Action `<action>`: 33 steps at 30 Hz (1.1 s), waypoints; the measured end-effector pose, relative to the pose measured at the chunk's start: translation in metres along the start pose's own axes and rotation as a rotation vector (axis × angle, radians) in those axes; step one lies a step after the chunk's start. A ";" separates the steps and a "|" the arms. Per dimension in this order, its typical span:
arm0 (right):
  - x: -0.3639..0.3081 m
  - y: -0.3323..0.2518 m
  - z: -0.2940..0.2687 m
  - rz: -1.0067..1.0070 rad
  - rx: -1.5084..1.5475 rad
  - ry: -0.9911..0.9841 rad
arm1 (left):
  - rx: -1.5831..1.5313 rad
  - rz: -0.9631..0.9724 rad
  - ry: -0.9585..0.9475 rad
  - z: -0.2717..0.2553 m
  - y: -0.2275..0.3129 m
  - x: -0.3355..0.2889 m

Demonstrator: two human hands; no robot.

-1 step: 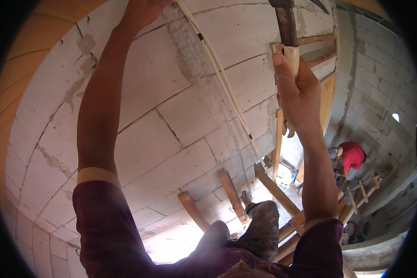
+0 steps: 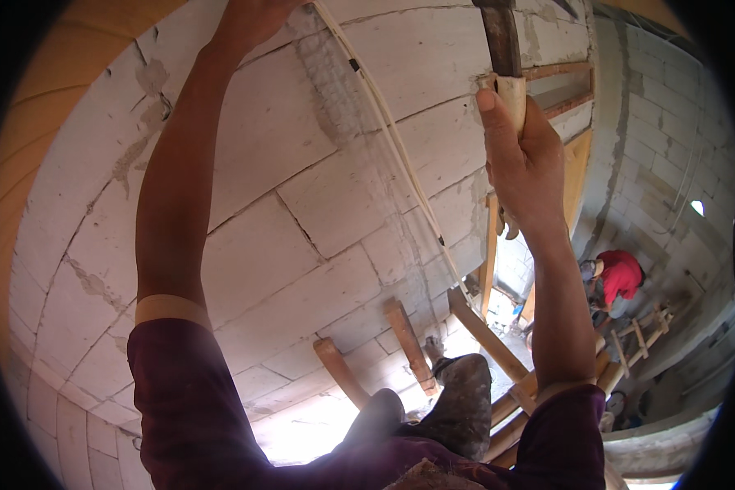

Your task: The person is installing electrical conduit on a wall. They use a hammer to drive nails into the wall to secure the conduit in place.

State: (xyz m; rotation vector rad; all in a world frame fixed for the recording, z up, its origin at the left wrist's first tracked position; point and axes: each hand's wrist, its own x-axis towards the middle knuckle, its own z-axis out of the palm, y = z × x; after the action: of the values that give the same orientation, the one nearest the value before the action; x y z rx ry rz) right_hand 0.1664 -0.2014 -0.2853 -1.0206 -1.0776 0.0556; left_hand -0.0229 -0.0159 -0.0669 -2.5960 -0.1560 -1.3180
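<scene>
Honestly, nothing has shifted between the two shots: same pose, same grip, same everything. The work is held mid-position, with no stroke landed that I can see.

The right hand [image 2: 524, 159] is wrapped tight around the pale wooden handle of a hammer [image 2: 508, 77], thumb laid up along the shaft. The dark metal head points up towards the top edge of the view. It's close in front of the block wall [image 2: 302, 204], but I can't tell if it's actually touching it.

The left hand [image 2: 249, 18] is stretched way up, right by the top end of a thin white cable [image 2: 388, 131] that runs diagonally down the wall. That hand is mostly cut off by the frame, so I can't tell if the fingers are spread flat or pinching the cable.

The wall is pale grey blocks with rough mortar joints and a few patched spots. Below there are wooden planks [image 2: 408, 347] leaning against or sticking out from the wall, and the person's own dusty boot [image 2: 465, 400] is just beside them. Further down on the right, well away from all this, another person in a red shirt [image 2: 621, 273] is bent over near a wooden ladder [image 2: 641, 335].
</scene>
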 end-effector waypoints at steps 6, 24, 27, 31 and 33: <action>0.026 -0.023 0.022 -0.472 -0.095 0.190 | -0.048 0.006 -0.019 0.002 -0.012 0.004; 0.060 -0.033 0.038 -0.589 -0.403 0.181 | 0.252 -0.015 0.036 0.019 -0.009 0.003; 0.052 -0.038 0.052 -0.640 -0.233 0.242 | 0.084 -0.028 0.049 0.005 0.004 -0.001; 0.072 -0.015 0.054 -0.435 -0.499 0.076 | 0.131 0.003 0.047 0.017 -0.002 -0.001; 0.062 -0.045 0.040 -0.479 -0.382 0.117 | 0.267 -0.032 -0.009 0.003 -0.014 -0.004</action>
State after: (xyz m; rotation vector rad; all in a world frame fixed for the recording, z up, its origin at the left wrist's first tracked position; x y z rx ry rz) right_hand 0.1495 -0.1702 -0.2064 -1.0612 -1.2247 -0.6107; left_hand -0.0260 -0.0013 -0.0698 -2.3839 -0.3515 -1.2043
